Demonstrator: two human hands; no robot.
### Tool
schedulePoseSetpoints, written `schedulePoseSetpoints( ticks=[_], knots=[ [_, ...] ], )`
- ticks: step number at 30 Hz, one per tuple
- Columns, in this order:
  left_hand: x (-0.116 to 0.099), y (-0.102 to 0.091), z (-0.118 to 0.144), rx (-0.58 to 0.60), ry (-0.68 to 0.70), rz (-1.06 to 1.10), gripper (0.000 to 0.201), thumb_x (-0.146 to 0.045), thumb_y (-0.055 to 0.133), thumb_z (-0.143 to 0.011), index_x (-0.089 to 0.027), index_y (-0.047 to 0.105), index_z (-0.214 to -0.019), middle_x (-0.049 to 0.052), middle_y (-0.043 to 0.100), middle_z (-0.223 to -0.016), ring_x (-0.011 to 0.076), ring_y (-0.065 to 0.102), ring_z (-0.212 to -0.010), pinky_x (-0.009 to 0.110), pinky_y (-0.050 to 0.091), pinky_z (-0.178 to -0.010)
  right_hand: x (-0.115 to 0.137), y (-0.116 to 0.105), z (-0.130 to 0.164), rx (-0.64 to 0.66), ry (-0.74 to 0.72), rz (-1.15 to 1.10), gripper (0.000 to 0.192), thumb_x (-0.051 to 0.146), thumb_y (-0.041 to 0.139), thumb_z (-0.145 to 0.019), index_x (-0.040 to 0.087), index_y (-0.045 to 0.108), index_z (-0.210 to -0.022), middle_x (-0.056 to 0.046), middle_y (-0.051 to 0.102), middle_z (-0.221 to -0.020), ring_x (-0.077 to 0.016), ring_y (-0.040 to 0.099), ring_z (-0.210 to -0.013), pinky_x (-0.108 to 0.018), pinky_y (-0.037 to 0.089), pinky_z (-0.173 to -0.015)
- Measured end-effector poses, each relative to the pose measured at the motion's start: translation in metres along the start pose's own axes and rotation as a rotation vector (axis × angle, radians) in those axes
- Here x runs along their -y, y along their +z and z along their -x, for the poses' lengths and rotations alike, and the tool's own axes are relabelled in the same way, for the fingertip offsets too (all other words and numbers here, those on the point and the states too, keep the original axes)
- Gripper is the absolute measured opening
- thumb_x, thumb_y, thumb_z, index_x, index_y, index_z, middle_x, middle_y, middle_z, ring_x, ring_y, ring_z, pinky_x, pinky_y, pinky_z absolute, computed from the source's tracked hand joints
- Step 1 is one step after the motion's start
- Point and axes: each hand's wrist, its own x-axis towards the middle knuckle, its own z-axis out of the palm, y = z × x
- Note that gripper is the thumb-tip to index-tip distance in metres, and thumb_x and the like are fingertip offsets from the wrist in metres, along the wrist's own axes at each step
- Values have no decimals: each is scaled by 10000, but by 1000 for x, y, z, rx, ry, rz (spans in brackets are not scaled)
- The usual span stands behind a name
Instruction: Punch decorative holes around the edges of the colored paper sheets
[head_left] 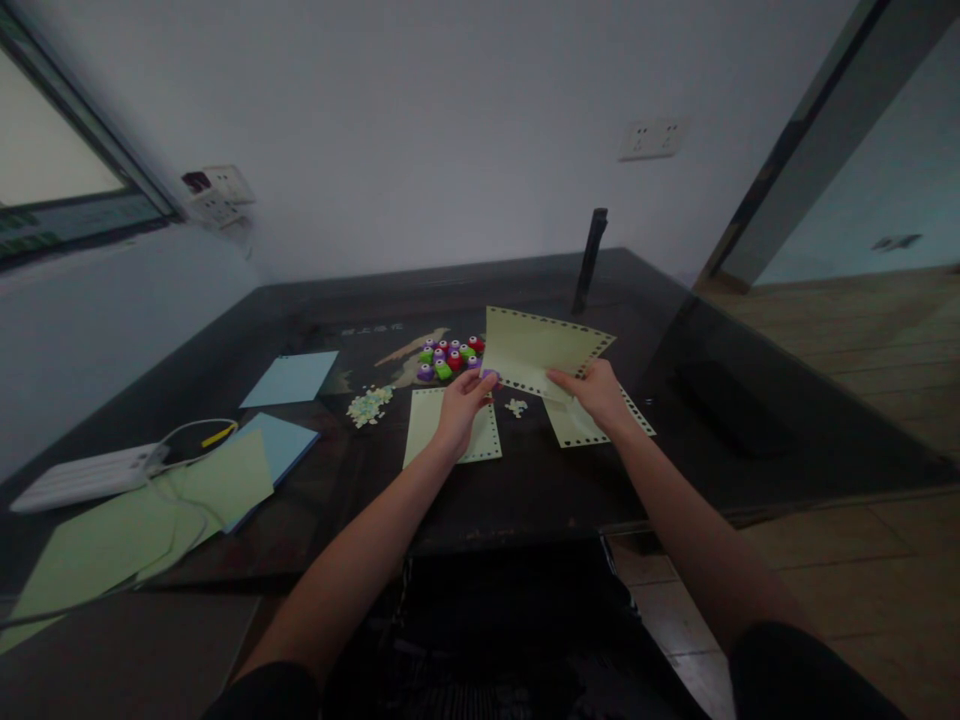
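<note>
I'm seeing both hands gripping one sheet (536, 350) above the table (525, 480): L hand (459, 405) w/ purple punch (489, 375) at its near-left corner, R hand (596, 392) pinching near edge. Long axis running left-right, tilted.

Both bare forearms are extended forward and converge slightly. The left hand (461, 405) is held palm down with its fingers curled and its thumb raised toward the right. The right hand (596, 392) is closed in a pinch, knuckles up, wrist straight.
</note>
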Motion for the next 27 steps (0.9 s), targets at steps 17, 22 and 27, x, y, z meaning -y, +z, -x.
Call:
schedulePoseSetpoints(
  ticks=[17,22,27],
  knots=[
    [0,0,0,-1,-6,18,287,-358,745,-659,-168,657,-856,49,657,-853,150,613,-801,236,414,-672,2,0,1,22,0,-33,348,325,714,-650,136,701,-942,-106,709,-1002,-263,657,-935,-447,481,-912],
    [0,-1,0,3,-3,10,296,-365,742,-656,-168,659,-861,57,665,-864,156,615,-805,237,417,-673,5,0,2,19,18,-16,343,317,709,-650,132,701,-939,-111,711,-993,-263,661,-927,-432,483,-902],
    [0,-1,0,-3,1,-5,311,-375,741,-651,-163,667,-865,64,676,-880,159,622,-802,240,415,-680,3,0,1,17,12,-9,345,324,712,-650,128,704,-934,-107,713,-986,-267,661,-928,-424,488,-885]
  ],
)
